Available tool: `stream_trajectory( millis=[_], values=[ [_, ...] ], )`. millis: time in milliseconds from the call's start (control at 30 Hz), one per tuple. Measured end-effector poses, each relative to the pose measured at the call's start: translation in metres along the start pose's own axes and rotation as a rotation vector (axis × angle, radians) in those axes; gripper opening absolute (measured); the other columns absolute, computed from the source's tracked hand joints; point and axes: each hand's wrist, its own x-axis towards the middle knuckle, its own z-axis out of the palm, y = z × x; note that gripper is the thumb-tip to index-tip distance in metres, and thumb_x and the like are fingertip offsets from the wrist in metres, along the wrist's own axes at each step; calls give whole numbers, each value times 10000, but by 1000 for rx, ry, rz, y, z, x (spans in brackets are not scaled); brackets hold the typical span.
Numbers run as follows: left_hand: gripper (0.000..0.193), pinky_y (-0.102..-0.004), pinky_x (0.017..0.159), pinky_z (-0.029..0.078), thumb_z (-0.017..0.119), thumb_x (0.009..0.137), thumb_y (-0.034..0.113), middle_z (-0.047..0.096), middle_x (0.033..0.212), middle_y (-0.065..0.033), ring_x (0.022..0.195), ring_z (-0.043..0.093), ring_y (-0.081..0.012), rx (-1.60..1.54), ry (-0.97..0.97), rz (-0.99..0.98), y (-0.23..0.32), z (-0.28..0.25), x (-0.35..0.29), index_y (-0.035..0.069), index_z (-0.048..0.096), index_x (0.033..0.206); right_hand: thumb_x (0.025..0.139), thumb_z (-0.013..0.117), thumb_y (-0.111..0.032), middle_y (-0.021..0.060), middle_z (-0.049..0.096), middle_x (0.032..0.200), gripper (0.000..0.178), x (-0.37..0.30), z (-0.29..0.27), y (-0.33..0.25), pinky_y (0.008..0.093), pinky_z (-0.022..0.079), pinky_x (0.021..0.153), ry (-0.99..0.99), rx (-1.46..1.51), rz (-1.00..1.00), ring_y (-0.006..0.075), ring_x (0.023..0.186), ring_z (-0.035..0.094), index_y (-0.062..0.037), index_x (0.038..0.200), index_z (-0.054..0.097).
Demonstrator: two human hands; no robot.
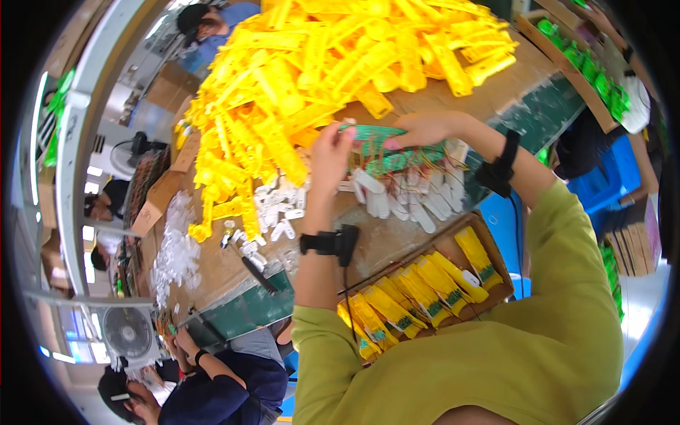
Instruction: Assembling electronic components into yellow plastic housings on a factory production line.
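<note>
Crowded workshop, brown counter heaped with yellow plastic parts.
Left hand and right hand both grip one green circuit board; one tray.

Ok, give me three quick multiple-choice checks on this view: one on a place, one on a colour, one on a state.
1. Where does the cardboard tray lie?
A. beside the person's right arm
B. on top of the yellow pile
C. on the floor

2. What colour is the big pile of plastic parts?
A. white
B. yellow
C. blue

3. What do both hands hold?
A. nothing
B. a cardboard box
C. a green circuit board

Answers:
1 A: the cardboard tray sits lower right.
2 B: the pile is yellow.
3 C: left hand and right hand pinch the green circuit board.
</note>
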Motion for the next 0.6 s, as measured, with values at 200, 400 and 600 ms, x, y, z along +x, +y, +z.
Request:
stream_trajectory(
  millis=[200, 400, 600],
  values=[
    [250, -437, 504, 412, 517, 819, 266, 536, 588, -182, 566, 545, -352, 622, 372, 186, 24, 51, 5, 25, 468, 776, 840, 493, -288, 161, 602, 860, 319, 1, 11, 18, 360, 429, 723, 280, -86, 60, 247, 792, 575, -3, 967, 559],
    [378, -339, 476, 440, 570, 793, 263, 555, 701, -131, 563, 563, -241, 96, 346, 199, -6, 36, 5, -1, 473, 1045, 842, 496, -308, 171, 593, 899, 348, -1, 3, -20, 354, 424, 734, 238, -91, 82, 261, 819, 567, 4, 989, 546],
    [329, -243, 309, 429, 609, 777, 236, 563, 740, -69, 412, 503, -136, -260, -295, -199, 19, 4, -6, -14, 537, 977, 843, 474, -417, 130, 617, 870, 433, 4, 1, 6, 336, 440, 721, 202, 2, -16, 213, 778, 579, -37, 1028, 564]
  ],
)
